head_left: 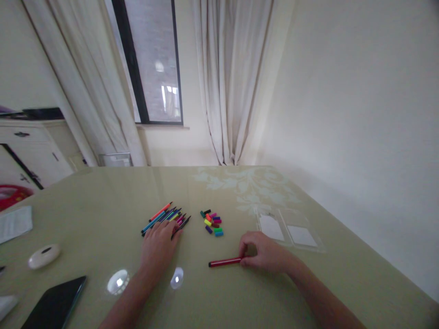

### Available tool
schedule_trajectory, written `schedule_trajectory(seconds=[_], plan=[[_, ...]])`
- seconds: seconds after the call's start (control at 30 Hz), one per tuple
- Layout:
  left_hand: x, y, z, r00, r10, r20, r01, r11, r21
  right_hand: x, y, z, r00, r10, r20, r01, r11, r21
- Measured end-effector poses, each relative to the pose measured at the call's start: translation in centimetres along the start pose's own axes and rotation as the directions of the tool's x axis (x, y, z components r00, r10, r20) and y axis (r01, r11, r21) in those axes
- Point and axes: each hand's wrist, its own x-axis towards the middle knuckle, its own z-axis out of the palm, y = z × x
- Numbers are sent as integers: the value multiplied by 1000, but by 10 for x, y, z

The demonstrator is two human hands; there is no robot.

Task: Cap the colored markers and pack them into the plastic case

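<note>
No text, number or sign can be read.

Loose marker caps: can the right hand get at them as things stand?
Probably yes: only bare tabletop seems to lie between the right hand and the caps, though that hand pinches the red marker.

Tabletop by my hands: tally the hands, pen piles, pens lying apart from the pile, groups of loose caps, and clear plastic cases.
Hands: 2, left hand and right hand
Pile of felt-tip pens: 1
Red felt-tip pen apart from it: 1
Group of loose caps: 1
Clear plastic case: 1
Total: 6
</note>
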Motion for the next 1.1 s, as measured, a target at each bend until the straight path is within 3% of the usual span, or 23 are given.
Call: schedule_trajectory(seconds=[0.1,0.2,0.33,0.4,0.5,0.6,0.7,0.83,0.93,1.1], plan=[[1,0,2,999,5,40,-5,1000,6,2,0,2,1000,-16,11,16,1000,8],[2,1,7,998,43,55,-41,999,-25,8,-4,5,997,-10,-77,14,998,62],[2,7,12,996,80,-49,-86,989,-117,35,-15,6,961,-68,-268,76,997,20],[1,12,12,990,92,-106,-114,966,-231,59,-20,6,948,-116,-296,109,993,-39],[-1,22,12,988,110,-110,-146,897,-417,103,-23,6,947,-135,-293,101,987,-128],[-5,31,11,986,132,-99,-165,806,-568,142,-22,11,974,-22,-228,-35,969,-245],[-6,37,9,990,105,-93,-140,690,-710,166,-20,19,986,38,-162,-82,957,-277],[-4,41,11,994,31,-103,-103,560,-822,174,-22,27,986,77,-147,-119,945,-305],[-1,41,17,994,-28,-109,-76,544,-836,172,-28,27,983,99,-154,-144,937,-317],[0,38,23,995,-80,-59,-17,450,-893,157,-33,15,946,99,-308,-178,954,-240]])
